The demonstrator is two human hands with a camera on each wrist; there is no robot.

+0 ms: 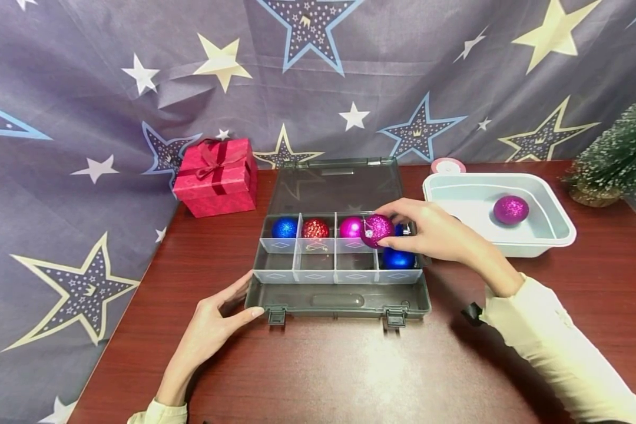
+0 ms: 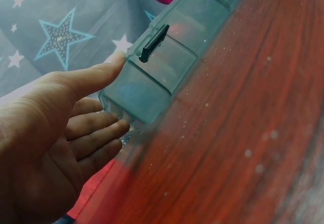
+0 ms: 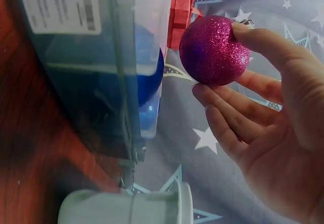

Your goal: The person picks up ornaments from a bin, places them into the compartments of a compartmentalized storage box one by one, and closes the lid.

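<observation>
Above the open compartment box [image 1: 291,294], seen from the head, the right hand [image 1: 429,232] pinches a magenta glitter bauble [image 1: 380,229] between thumb and fingers, over the back row beside a smooth pink bauble [image 1: 351,226]. A blue glitter bauble [image 1: 284,228] and a red bauble [image 1: 315,228] occupy that row's left compartments. The left hand [image 1: 209,327] is spread and touches the box's front left corner. Beyond the right edge sits a pale tray [image 1: 509,248] holding a purple glitter bauble [image 1: 511,209]; a red gift box [image 1: 217,182] stands apart on the left, and tabletop [image 1: 328,371] stretches along the front edge.

From the left wrist, I see that hand's fingers straight, thumb at the rim near a dark latch [image 2: 154,43], gripping nothing.

At the right wrist, the pinched bauble hangs free of the box's wall, with a gap between them.
</observation>
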